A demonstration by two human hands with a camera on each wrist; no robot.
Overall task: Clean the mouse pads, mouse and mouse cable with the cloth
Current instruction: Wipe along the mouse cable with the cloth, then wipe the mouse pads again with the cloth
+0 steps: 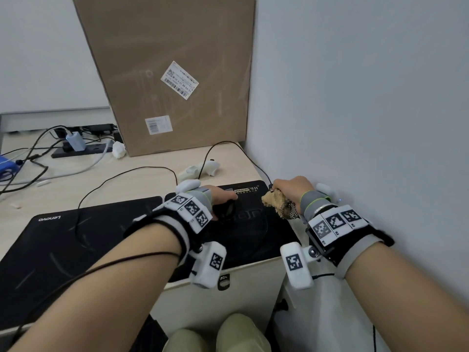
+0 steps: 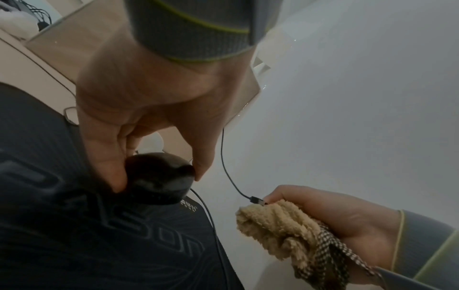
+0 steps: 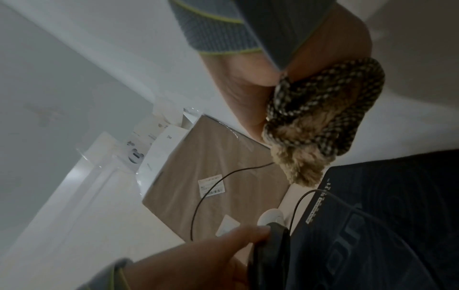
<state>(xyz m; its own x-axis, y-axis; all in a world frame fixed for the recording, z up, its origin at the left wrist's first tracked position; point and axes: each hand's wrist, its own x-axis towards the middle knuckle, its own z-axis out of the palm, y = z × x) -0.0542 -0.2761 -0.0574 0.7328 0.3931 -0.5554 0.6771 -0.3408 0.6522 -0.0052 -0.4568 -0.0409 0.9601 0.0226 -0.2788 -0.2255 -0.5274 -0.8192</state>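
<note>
My left hand (image 1: pixel 223 199) grips the black mouse (image 1: pixel 224 209) between thumb and fingers on the right-hand black mouse pad (image 1: pixel 274 232); the left wrist view shows the same mouse (image 2: pixel 159 178) pinched from both sides. My right hand (image 1: pixel 289 193) holds the bunched tan cloth (image 1: pixel 275 203) near the pad's far right corner, by the wall. In the left wrist view the cloth (image 2: pixel 278 227) is wrapped round the end of the mouse cable (image 2: pixel 224 164) at its USB plug (image 2: pixel 257 200). A second black pad, marked Lenovo (image 1: pixel 63 250), lies to the left.
A tall cardboard box (image 1: pixel 172 72) stands at the back of the desk. The white wall (image 1: pixel 368 123) runs close along the right. White plastic parts (image 1: pixel 200 168) lie behind the pads, and a power strip with tangled cables (image 1: pixel 63 146) sits at the far left.
</note>
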